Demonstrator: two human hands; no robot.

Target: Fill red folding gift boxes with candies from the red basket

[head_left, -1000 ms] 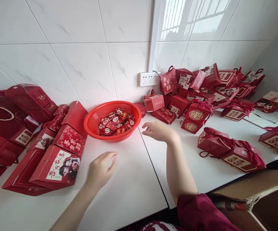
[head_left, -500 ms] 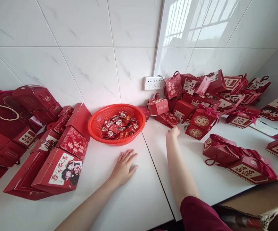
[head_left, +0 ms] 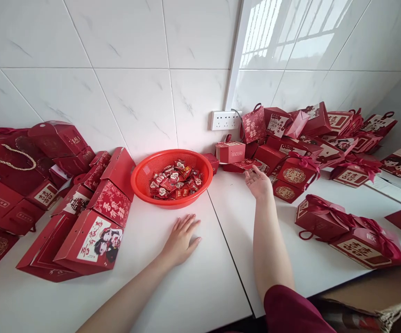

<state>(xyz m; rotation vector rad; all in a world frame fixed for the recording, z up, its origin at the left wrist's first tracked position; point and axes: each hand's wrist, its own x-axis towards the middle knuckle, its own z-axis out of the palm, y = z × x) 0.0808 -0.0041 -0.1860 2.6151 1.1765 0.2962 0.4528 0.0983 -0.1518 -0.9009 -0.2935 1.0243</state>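
Note:
My left hand point(head_left: 182, 240) lies flat on the white table point(head_left: 200, 282), fingers spread, just in front of a red plastic basket point(head_left: 141, 194). Inside that basket is a heap of red-wrapped candies point(head_left: 174, 178). My right hand point(head_left: 258, 182) is raised over the table with its palm turned up and fingers apart, holding nothing. Just beyond its fingertips a flat-lying red gift box point(head_left: 240, 165) rests at the edge of a pile. To the right of this hand stand red boxes with round gold emblems point(head_left: 294, 175) and a ribbon.
Open red boxes point(head_left: 100, 240) and a gift bag with rope handle point(head_left: 9, 159) crowd the left side. Ribboned boxes point(head_left: 356, 245) stand at right, near a pen and paper point(head_left: 391, 188). A cardboard box point(head_left: 367, 296) sits below the table edge. A power socket point(head_left: 225, 120) is on the wall.
My right hand has drawn back from the flat-lying gift box and turned palm up, fingers opening. My left hand stays put. Another person's hand at the far right has left view.

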